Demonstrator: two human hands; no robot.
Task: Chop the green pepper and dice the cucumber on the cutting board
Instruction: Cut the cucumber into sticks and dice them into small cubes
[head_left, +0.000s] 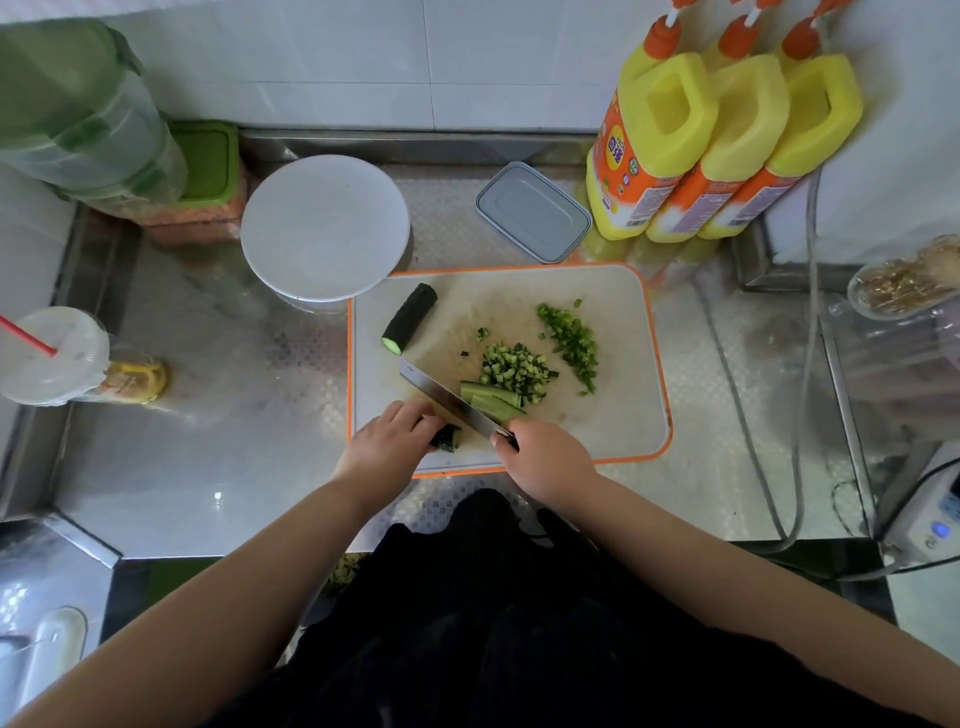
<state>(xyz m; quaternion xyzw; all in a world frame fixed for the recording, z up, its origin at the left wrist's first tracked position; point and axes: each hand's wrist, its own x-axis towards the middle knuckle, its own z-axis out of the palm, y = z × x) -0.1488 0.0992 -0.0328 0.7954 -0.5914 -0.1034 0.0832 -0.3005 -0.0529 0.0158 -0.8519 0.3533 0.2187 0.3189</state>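
From your head camera, you look down on a white cutting board (623, 415) with an orange rim, lying on the steel table (234, 415). Your right hand (548, 460) is curled round the handle of a knife (447, 397), whose blade slants up and left across the board's near half. Your left hand (392, 441) has its fingers curled over a short cucumber piece (449, 438) at the board's near edge, just left of the blade. On the blade's other side, cucumber strips (491, 397) lie touching a pile of diced cucumber (514, 370) at the board's middle. To the right of that pile sits a separate heap of chopped green pepper (571, 340). An uncut cucumber section (410, 325) lies tilted at the board's far left corner. Behind the board stand a round white lid (324, 228) on a container, a grey rectangular box (532, 210), and three yellow bottles (717, 150) against the tiled wall. A lidded cup (52, 353) with a red straw stands far left.
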